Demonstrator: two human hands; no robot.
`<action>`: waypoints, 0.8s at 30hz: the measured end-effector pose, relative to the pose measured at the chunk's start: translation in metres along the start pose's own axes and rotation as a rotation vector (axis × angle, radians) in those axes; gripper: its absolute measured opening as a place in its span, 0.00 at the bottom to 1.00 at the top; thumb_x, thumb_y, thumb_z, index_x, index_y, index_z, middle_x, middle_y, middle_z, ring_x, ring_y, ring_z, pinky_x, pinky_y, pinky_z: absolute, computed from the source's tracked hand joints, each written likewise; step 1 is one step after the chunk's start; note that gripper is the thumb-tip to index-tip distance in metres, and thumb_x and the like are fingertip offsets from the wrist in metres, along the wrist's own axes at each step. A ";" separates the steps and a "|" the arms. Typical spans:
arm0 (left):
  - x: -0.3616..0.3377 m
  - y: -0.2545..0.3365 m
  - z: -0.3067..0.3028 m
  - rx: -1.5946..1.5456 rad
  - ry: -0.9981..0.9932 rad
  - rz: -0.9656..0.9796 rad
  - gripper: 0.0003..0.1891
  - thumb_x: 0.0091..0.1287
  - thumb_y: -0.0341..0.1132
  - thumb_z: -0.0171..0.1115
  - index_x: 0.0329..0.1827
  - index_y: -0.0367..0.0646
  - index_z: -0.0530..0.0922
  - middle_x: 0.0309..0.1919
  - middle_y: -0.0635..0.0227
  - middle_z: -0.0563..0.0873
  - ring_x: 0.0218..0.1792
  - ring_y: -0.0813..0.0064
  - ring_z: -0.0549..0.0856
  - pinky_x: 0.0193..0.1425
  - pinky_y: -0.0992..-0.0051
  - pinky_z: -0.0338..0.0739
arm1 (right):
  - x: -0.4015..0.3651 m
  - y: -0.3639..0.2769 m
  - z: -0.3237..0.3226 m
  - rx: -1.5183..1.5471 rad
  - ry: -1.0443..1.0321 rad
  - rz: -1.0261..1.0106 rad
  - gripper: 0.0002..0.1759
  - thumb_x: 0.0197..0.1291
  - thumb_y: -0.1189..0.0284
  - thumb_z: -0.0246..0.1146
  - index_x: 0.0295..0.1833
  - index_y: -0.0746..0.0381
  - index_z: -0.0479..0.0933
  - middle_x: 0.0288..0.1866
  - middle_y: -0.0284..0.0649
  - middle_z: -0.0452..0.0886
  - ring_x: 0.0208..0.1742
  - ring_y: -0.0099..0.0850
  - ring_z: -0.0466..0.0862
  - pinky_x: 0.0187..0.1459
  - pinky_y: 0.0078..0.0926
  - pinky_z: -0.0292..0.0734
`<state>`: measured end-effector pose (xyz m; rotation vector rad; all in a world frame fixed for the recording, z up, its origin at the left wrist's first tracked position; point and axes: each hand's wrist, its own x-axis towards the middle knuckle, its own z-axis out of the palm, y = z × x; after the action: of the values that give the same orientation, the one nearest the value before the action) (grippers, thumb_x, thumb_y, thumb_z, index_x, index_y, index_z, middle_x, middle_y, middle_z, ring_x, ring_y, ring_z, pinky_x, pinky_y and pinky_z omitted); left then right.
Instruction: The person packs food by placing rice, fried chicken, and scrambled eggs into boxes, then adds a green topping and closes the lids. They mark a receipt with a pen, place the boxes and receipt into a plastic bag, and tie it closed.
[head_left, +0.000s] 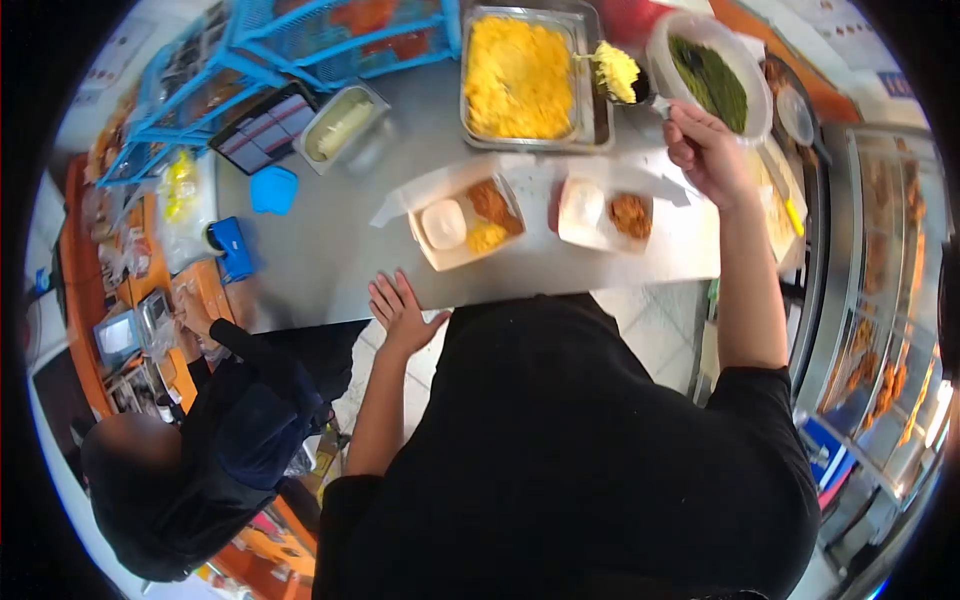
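Observation:
My right hand (708, 155) is closed around the handle of a serving spoon (643, 92), which carries a heap of yellow shredded food (614, 72). The spoon is over the right edge of a metal tray (592, 125) filled with similar yellow food (518, 78). Below it, an open takeaway box (572, 240) contains a pale round mound and brown food. Another open box (450, 262) to its left holds a pale mound, brown pieces and some yellow food. My left hand (400, 312), fingers spread and holding nothing, is at the counter's front edge.
A white tub (757, 92) of dark green shreds stands right of the tray. Blue baskets (350, 75), a tablet (264, 128) and a small container (375, 105) line the back left. Another person (250, 420) works at left. A glass-fronted cabinet (890, 290) stands at right.

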<state>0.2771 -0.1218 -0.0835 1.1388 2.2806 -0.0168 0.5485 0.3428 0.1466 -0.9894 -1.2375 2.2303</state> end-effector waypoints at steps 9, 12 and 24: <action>-0.001 0.008 -0.013 0.031 -0.102 -0.022 0.72 0.59 0.69 0.69 0.81 0.37 0.23 0.77 0.30 0.19 0.77 0.27 0.20 0.76 0.31 0.23 | -0.137 0.144 -0.017 -1.283 0.458 -0.218 0.15 0.65 0.78 0.61 0.57 0.60 0.81 0.32 0.35 0.82 0.29 0.30 0.82 0.33 0.29 0.79; 0.002 0.009 -0.017 0.043 -0.142 -0.029 0.72 0.59 0.69 0.69 0.81 0.36 0.22 0.76 0.29 0.19 0.76 0.26 0.19 0.76 0.32 0.23 | -0.138 0.232 -0.038 -1.676 0.434 -0.479 0.21 0.59 0.80 0.60 0.58 0.57 0.81 0.35 0.40 0.84 0.36 0.40 0.86 0.38 0.39 0.83; 0.000 0.010 -0.016 0.037 -0.132 -0.039 0.73 0.57 0.68 0.71 0.81 0.36 0.22 0.77 0.27 0.21 0.76 0.24 0.22 0.77 0.32 0.25 | -0.004 0.071 0.047 -0.725 0.478 -0.256 0.17 0.73 0.67 0.59 0.60 0.65 0.81 0.33 0.41 0.87 0.30 0.29 0.84 0.37 0.27 0.79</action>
<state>0.2766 -0.1112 -0.0676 1.0796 2.1931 -0.1460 0.5157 0.2770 0.1044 -1.4062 -1.8317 1.2366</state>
